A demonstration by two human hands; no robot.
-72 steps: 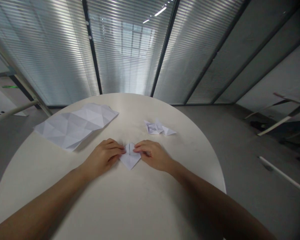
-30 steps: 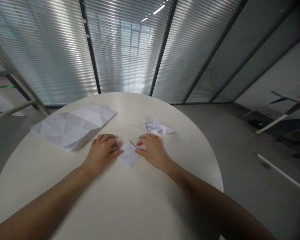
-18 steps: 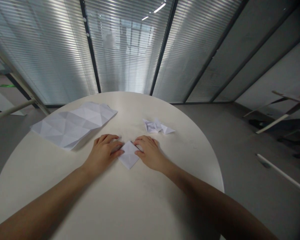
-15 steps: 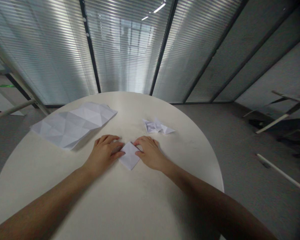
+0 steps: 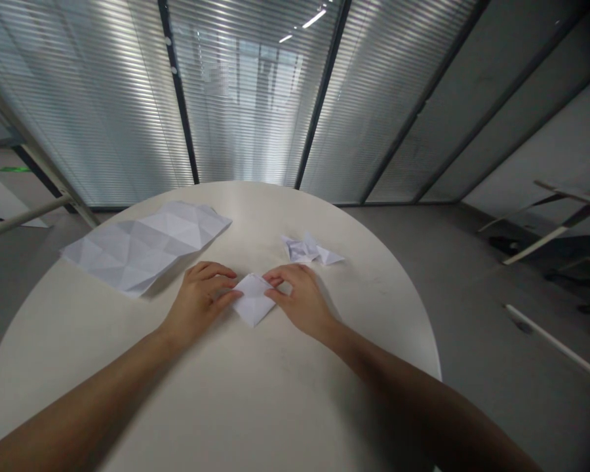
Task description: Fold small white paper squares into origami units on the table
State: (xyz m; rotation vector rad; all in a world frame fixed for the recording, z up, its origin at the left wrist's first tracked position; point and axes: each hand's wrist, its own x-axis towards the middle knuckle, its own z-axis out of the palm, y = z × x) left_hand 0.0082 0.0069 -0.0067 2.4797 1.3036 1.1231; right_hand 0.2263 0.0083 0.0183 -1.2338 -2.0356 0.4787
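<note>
L hand, R hand: grips clamped on folded paper. Creased sheet L, origami nr R hand.

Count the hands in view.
2: the left hand at the left corner of the folded paper square, the right hand at its right corner. No others show.

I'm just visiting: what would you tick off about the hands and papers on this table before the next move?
1. Left hand at the small white diamond of folded paper: ok, thumb at its left side.
2. Right hand at the diamond: ok, thumb at its right side.
3. Firm pinch by the fingers: cannot tell.
4. Diamond's layers lined up: cannot tell, too small.
5. Large white creased paper sheet away from the diamond: ok, apart, farther left.
6. Small white angular folded-paper pieces out of the fingers: ok, beyond the right hand.
</note>
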